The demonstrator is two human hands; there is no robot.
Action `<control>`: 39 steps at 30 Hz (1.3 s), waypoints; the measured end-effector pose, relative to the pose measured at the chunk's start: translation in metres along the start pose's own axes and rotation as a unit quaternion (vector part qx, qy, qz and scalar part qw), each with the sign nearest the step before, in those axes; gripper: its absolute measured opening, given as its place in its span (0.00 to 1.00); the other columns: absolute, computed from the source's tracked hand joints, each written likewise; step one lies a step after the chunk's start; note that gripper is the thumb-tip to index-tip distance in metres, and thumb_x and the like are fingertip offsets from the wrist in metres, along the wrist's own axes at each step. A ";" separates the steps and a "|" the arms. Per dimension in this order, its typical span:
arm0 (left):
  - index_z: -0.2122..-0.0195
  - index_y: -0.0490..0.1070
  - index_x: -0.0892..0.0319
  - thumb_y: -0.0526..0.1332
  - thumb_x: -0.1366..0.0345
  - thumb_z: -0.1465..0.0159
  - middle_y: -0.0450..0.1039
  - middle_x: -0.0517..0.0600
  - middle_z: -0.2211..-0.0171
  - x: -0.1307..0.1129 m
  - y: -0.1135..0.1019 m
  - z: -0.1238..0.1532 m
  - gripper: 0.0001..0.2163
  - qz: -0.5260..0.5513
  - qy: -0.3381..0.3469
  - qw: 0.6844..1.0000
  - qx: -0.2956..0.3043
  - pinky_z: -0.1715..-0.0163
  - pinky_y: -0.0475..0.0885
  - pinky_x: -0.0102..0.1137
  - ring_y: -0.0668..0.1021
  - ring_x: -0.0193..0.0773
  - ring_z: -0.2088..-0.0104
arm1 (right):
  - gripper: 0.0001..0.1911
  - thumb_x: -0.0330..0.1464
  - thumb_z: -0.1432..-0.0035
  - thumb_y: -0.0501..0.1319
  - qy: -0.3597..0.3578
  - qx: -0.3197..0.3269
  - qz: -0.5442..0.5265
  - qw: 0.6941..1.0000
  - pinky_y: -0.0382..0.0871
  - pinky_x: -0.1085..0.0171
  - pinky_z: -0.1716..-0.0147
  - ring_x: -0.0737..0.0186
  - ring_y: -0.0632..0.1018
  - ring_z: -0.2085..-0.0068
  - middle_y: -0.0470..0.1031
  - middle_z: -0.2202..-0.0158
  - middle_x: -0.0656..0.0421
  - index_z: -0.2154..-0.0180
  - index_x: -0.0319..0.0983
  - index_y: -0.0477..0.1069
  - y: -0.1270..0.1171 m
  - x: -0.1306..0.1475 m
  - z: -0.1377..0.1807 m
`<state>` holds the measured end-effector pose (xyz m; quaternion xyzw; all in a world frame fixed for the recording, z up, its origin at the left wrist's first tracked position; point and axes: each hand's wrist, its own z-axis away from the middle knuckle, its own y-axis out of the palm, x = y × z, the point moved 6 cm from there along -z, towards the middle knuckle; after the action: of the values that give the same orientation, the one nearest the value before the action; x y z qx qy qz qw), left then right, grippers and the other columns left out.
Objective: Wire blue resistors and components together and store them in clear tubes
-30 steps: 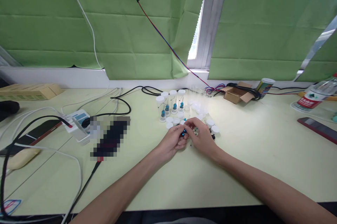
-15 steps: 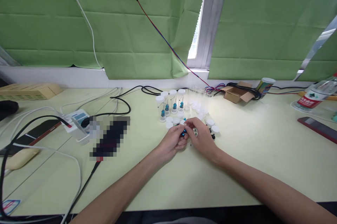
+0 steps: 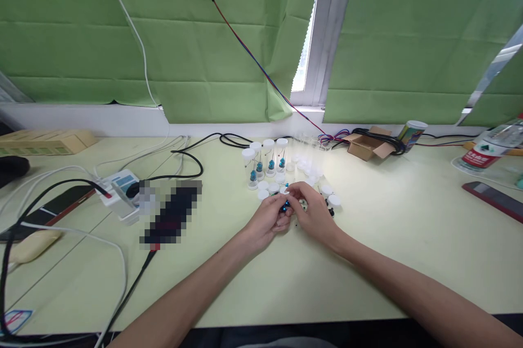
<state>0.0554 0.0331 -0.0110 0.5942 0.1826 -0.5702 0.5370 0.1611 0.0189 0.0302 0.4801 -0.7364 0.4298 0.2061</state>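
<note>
Pale green-yellow table (image 3: 379,272), window side. Two bare forearms come in from the near edge and meet mid-table. Left hand (image 3: 269,217): fingers curled, thumb on top, holding a small dark piece (image 3: 285,206) with bright blue spots. Right hand (image 3: 312,211): fingers bent and drawn narrow, tips at that same piece; cannot tell whether they grip it or only touch. The piece sits between the two hands, partly covered by fingers (too small to make out its shape).

Just beyond the hands: four upright clear tubes (image 3: 268,159) with white lids, each with a blue part low inside and thin leads rising from it. Loose white caps (image 3: 263,194) lie between tubes and left hand; more to the right, some near the right hand. Small black pieces (image 3: 331,212) just beside the right hand, partly behind it. Hazy clear tubes (image 3: 317,160) further back, hard to count in the glare.

Left side: white power strip (image 3: 116,187) with cables plugged in; a pixelated dark patch (image 3: 174,214) near it. Far side: open cardboard box (image 3: 363,147), black cable over it, patterned can (image 3: 411,136) beside. Far right: bottle (image 3: 480,156) with red-and-white label, dark red phone (image 3: 492,201) lying flat before it. Green blinds (image 3: 220,54) behind, red-and-blue wire (image 3: 245,52) slanting across them
</note>
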 end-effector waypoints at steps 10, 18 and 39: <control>0.72 0.63 0.60 0.61 0.63 0.40 0.60 0.42 0.80 0.001 -0.001 -0.002 0.09 0.012 -0.005 1.000 0.003 0.86 0.43 0.24 0.54 0.21 0.86 | 0.05 0.29 0.37 0.55 0.002 0.013 -0.013 1.000 0.69 0.61 0.62 0.60 0.75 0.64 0.74 0.65 0.56 0.59 0.40 0.68 0.001 -0.002 -0.001; 0.71 0.62 0.60 0.61 0.64 0.39 0.60 0.42 0.80 -0.002 0.000 0.000 0.08 0.016 -0.011 1.000 -0.004 0.86 0.43 0.24 0.54 0.21 0.86 | 0.05 0.31 0.36 0.55 -0.012 0.010 -0.010 1.000 0.70 0.60 0.62 0.60 0.75 0.64 0.73 0.65 0.56 0.59 0.40 0.68 0.002 -0.002 0.001; 0.71 0.63 0.60 0.62 0.62 0.40 0.60 0.42 0.79 0.000 -0.002 -0.001 0.09 0.008 -0.008 1.000 0.002 0.86 0.44 0.23 0.54 0.21 0.85 | 0.05 0.32 0.36 0.56 0.010 0.011 -0.036 0.999 0.71 0.60 0.61 0.60 0.75 0.65 0.74 0.65 0.57 0.60 0.40 0.68 0.002 -0.003 0.000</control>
<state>0.0543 0.0345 -0.0116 0.5925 0.1721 -0.5707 0.5419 0.1613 0.0212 0.0272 0.5041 -0.7118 0.4350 0.2234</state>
